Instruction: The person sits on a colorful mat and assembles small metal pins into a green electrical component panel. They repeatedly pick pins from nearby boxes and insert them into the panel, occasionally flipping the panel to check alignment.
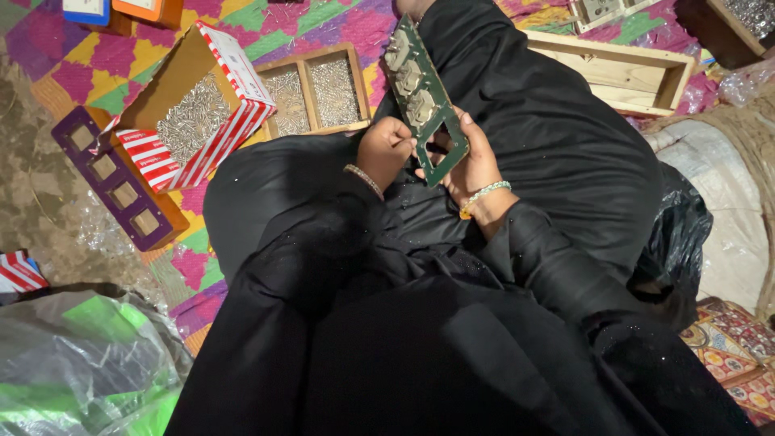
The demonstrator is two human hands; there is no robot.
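Black sleeves and lap fill the near part of our view, and above them we hold a long green switch plate (425,97) tilted up and away from us over our knees. Three of its openings, the upper ones, already carry grey switch modules; the lowest opening, nearest our hands, is bare, so by our judgement most of the fitting is done and one slot is left. Our right hand (476,165) supports the plate from beneath at its lower end, palm up, fingers wrapped around the frame's edge. Our left hand (384,149) is curled against the same end, fingertips pinched together at the empty opening; whether they hold a small part we cannot tell. On the mat to our left sit a red-striped carton of screws (198,113), a wooden divided tray (316,90) and a purple plate (121,179).
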